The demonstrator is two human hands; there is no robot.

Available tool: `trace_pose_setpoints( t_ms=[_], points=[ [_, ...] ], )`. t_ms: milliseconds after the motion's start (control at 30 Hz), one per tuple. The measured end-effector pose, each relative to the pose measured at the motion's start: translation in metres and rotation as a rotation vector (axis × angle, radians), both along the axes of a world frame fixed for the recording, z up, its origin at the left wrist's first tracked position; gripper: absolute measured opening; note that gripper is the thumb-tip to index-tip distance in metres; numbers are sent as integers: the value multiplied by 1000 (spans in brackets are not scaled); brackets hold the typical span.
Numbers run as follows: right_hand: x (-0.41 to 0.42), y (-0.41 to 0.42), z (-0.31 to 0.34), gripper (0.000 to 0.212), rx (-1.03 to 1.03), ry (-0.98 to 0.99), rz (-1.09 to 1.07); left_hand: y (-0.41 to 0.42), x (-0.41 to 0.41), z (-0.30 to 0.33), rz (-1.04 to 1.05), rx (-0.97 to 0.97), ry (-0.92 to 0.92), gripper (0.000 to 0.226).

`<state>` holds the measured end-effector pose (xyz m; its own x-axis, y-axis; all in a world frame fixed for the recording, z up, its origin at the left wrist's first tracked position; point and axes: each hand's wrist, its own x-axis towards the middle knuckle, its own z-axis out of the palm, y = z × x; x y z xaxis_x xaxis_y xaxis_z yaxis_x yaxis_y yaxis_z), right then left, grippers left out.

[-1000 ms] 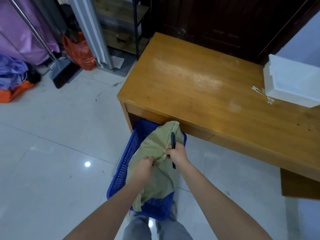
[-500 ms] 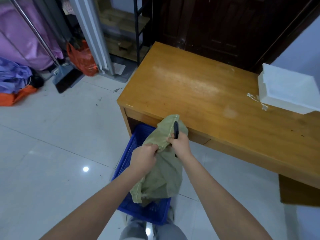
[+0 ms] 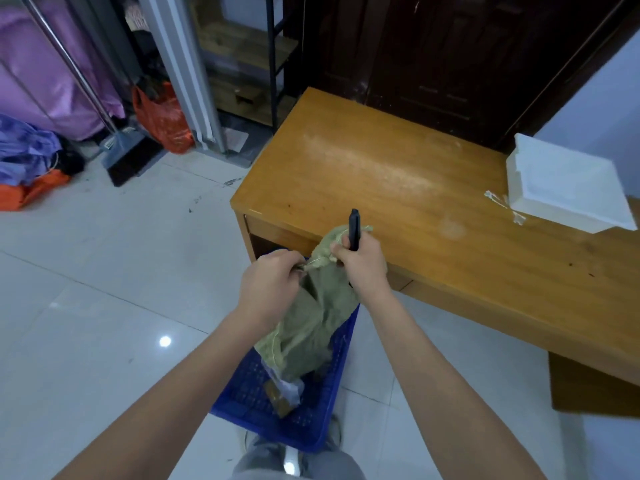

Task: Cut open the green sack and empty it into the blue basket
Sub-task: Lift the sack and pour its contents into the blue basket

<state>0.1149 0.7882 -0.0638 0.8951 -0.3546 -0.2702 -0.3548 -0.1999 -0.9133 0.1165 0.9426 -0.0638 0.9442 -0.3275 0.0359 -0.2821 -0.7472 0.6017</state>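
Observation:
I hold the green sack [image 3: 313,317] upside down over the blue basket [image 3: 337,420] on the floor. My left hand [image 3: 268,284] grips one upper corner of the sack. My right hand [image 3: 362,263] grips the other corner together with a black cutter [image 3: 354,228] that points upward. The sack's mouth hangs down into the basket. A clear plastic packet with something brown in it [image 3: 282,393] lies in the basket under the mouth. The sack and my arms cover much of the basket.
A wooden desk [image 3: 433,209] stands right behind the basket, with a white foam box [image 3: 568,188] at its right end. Orange bags [image 3: 162,116], a broom head [image 3: 126,157] and purple cloth [image 3: 24,150] lie at the far left on the white tiled floor.
Both hands have lifted the sack higher above the basket. A plastic packet now shows in the basket under the sack's mouth.

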Motion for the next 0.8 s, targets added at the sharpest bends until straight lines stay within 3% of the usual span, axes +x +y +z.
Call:
trace_pose_setpoints(
  t_ms=[200, 533, 800],
  points=[
    [5, -4, 30, 39, -65, -141, -9, 5, 13, 33, -16, -119, -119, 29],
    [2, -4, 39, 42, -48, -137, -6, 15, 26, 46, -85, 30, -59, 31],
    [4, -31, 59, 45, -334, -221, 173, 30, 33, 100, -113, -225, -225, 25]
  ],
)
